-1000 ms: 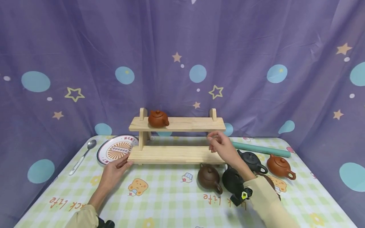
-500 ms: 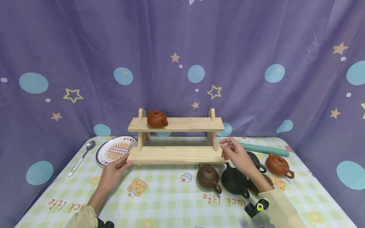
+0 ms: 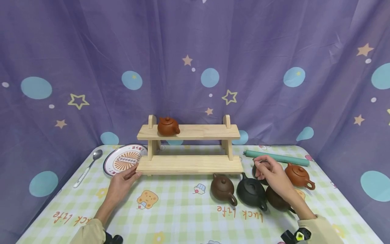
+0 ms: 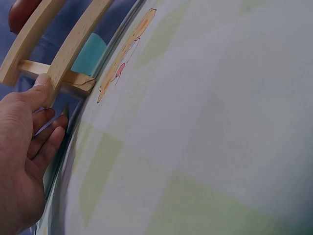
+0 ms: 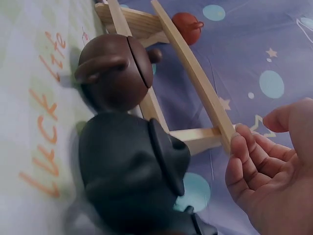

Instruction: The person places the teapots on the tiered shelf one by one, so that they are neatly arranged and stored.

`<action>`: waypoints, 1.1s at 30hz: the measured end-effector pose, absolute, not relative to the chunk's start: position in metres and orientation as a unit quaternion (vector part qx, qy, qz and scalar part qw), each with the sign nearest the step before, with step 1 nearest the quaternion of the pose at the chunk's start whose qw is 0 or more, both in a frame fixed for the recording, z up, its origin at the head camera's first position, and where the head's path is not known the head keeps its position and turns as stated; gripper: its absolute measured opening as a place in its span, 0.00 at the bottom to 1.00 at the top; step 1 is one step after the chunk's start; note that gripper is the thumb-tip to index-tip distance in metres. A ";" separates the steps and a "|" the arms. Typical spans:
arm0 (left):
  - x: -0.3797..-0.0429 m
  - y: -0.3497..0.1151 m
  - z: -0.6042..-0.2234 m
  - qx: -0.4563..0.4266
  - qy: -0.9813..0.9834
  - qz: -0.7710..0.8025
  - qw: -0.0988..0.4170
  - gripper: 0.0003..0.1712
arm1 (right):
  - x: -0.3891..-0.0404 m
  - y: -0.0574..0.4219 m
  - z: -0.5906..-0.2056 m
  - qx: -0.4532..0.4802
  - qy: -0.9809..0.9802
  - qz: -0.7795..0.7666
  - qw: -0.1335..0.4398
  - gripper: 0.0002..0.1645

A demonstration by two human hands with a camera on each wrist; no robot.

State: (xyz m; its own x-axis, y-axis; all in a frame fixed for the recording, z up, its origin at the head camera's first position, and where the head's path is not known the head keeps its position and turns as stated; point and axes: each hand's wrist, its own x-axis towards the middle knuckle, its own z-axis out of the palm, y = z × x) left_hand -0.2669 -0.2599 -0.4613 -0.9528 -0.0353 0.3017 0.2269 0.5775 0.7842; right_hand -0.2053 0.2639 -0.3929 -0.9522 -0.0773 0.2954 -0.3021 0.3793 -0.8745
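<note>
A two-tier wooden shelf (image 3: 189,165) stands mid-table, with a reddish-brown teapot (image 3: 167,126) at the left of its top board. My left hand (image 3: 120,184) grips the lower board's left end, thumb on top and fingers underneath, as the left wrist view shows. My right hand (image 3: 277,178), fingers loosely bent and holding nothing, hovers over a black teapot (image 3: 255,171) that it partly hides. Nearer me sit a dark brown teapot (image 3: 221,187), another black teapot (image 3: 250,192) and a second dark brown one (image 3: 275,199) partly behind my wrist. An orange-brown teapot (image 3: 297,175) lies to the right.
Left of the shelf are a patterned plate (image 3: 111,161) and a spoon (image 3: 88,169). A green tube (image 3: 278,158) lies along the back right. A purple curtain (image 3: 259,112) hangs behind the checked tablecloth (image 3: 179,217).
My right hand has moved right, from the shelf's right end to above the rear black teapot. My left hand stays on the board, and the shelf keeps its place.
</note>
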 end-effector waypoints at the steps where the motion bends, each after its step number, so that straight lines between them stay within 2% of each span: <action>1: -0.267 -0.260 -0.461 -0.055 -0.876 -0.457 0.144 0.31 | -0.203 0.267 -0.393 0.116 -0.825 0.543 0.107 0.16; 12: -0.266 -0.260 -0.462 -0.054 -0.875 -0.458 0.146 0.30 | -0.176 0.297 -0.398 0.114 -0.831 0.526 0.143 0.15; 25: -0.266 -0.259 -0.460 -0.055 -0.878 -0.453 0.143 0.31 | -0.146 0.329 -0.413 0.030 -0.848 0.507 0.149 0.15; 33: -0.266 -0.259 -0.459 -0.050 -0.878 -0.454 0.141 0.31 | -0.128 0.344 -0.425 0.009 -0.848 0.507 0.158 0.08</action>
